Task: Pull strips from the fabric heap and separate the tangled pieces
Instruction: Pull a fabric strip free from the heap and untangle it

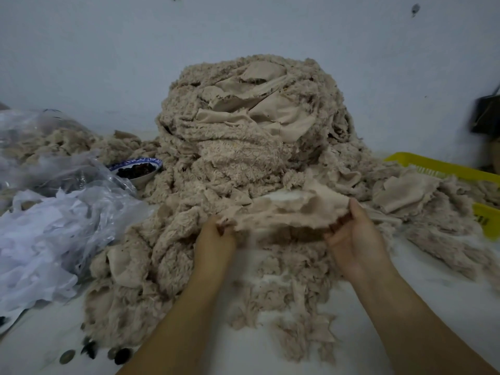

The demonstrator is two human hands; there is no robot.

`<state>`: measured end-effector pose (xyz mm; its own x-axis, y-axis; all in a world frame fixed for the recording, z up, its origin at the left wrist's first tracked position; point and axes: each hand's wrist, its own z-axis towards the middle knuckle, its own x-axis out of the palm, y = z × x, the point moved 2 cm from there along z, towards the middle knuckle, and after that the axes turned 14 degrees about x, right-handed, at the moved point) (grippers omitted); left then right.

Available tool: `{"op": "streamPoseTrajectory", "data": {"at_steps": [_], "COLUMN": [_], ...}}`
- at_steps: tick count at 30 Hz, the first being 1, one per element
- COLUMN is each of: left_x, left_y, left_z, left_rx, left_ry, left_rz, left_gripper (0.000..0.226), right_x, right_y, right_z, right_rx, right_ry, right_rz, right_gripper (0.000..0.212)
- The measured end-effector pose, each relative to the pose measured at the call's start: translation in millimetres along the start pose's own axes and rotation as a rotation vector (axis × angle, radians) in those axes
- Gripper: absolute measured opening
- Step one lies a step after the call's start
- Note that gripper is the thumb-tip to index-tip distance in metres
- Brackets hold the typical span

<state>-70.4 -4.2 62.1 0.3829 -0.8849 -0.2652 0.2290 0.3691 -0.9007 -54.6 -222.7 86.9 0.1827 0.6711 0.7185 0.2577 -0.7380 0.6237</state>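
Beige fleece, shaggy on one face and smooth on the other, makes up the fabric heap (243, 125), a tall mound of tangled scraps. At the near foot of the heap, a strip (284, 212) hangs stretched between both hands. It looks light, soft and limp, and its frayed pile probably snags on neighbouring pieces, so a free end or edge seems the best hold, drawn out steadily. The left hand (216, 236) grips one end with its fingers curled into the cloth. The right hand (354, 236) pinches the other end, thumb over the edge. Both forearms reach toward the heap, wrists roughly level. A patterned bowl (138, 169) sits left of the heap and a yellow basket (443, 166) right of it.
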Motion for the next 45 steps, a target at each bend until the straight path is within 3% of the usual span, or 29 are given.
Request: {"op": "streamPoseTrajectory", "data": {"at_steps": [2, 6, 9, 11, 12, 14, 17, 21, 23, 25, 26, 28, 32, 37, 42, 45], "left_x": [2.2, 9.7, 18.8, 27.8, 30.7, 31.3, 25.0, 18.9, 16.3, 11.8, 9.9, 8.5, 10.5, 9.6, 11.0, 11.3], "left_y": [-2.1, -19.1, -26.4, -24.9, -23.3, -24.8, -31.2, -35.3, -36.4, -36.3, -35.3, -35.3, -33.3, -30.2, -29.2, -31.0], "left_z": [0.4, -13.2, -21.6, -25.8, -26.9, -28.1, -27.4, -24.8, -22.8, -18.7, -15.8, -13.7, -15.2, -14.4, -12.5, -13.3], "left_rx": [0.034, 0.293, 0.303, 0.281, 0.285, 0.339, 0.23, 0.012, -0.045, -0.074, -0.082, -0.105, -0.141, -0.189, -0.241, -0.224], "left_ry": [0.032, 0.064, 0.255, 0.395, 0.409, 0.342, 0.241, 0.22, 0.198, 0.114, 0.073, 0.02, -0.043, -0.115, -0.09, -0.034], "left_rz": [0.001, 0.023, -0.07, -0.049, -0.028, -0.033, -0.263, -0.609, -0.667, -0.737, -0.774, -0.791, -0.778, -0.813, -0.863, -0.863], "left_gripper": [0.017, 0.027, 0.041, 0.034, 0.018, 0.03, 0.03, 0.033, 0.036, 0.036, 0.034, 0.031, 0.032, 0.031, 0.028, 0.04], "right_x": [0.1, 10.3, 16.1, 16.9, 17.0, 17.4, 18.8, 16.6, 14.9, 14.5, 13.1, 8.4, 9.8, 9.7, 10.6, 10.3], "right_y": [-1.3, -11.9, -15.5, -18.0, -19.1, -20.2, -20.8, -38.2, -40.3, -36.6, -35.0, -31.9, -30.2, -32.2, -31.7, -32.4], "right_z": [-0.7, -8.3, -10.7, -10.9, -10.7, -10.3, -12.7, -14.7, -13.8, -13.7, -13.3, -11.1, -10.9, -6.8, -6.0, -5.1], "right_rx": [0.035, 0.127, 0.128, 0.136, 0.14, 0.13, 0.049, -0.018, -0.048, -0.082, -0.106, -0.096, -0.026, 0.125, 0.162, 0.154], "right_ry": [0.004, 0.089, 0.168, 0.198, 0.211, 0.224, 0.317, 0.253, 0.182, 0.165, 0.165, 0.135, 0.106, 0.197, 0.197, 0.192], "right_rz": [-0.05, -0.169, -0.212, -0.235, -0.254, -0.282, -0.358, -0.866, -1.024, -1.113, -1.145, -1.115, -0.892, -0.681, -0.489, -0.475], "right_gripper": [0.035, 0.04, 0.042, 0.042, 0.043, 0.046, 0.055, 0.065, 0.049, 0.011, 0.017, 0.031, 0.022, 0.049, 0.026, 0.021]}}
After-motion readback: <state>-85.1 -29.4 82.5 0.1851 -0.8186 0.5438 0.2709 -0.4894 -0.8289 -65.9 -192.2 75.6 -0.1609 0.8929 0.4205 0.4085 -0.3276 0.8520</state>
